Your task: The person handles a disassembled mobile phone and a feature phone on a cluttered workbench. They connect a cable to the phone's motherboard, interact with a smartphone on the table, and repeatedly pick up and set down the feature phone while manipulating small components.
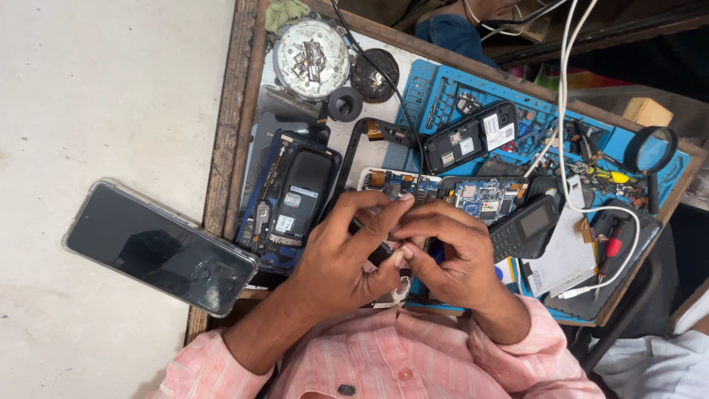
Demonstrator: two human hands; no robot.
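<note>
Close together, just below the bare circuit board (484,198), the left hand (341,255) and the right hand (450,255) both pinch a small dark part (379,253), fingertips meeting over it, likely to steady it. Right of the board lies a black keypad phone (526,227); left of it, an opened phone shell (295,193). Beneath the board, a blue work mat (436,92) covers the wooden-edged tabletop (233,111). Far left of the board, a cased smartphone (159,249) overhangs the pale floor (96,89).
</note>
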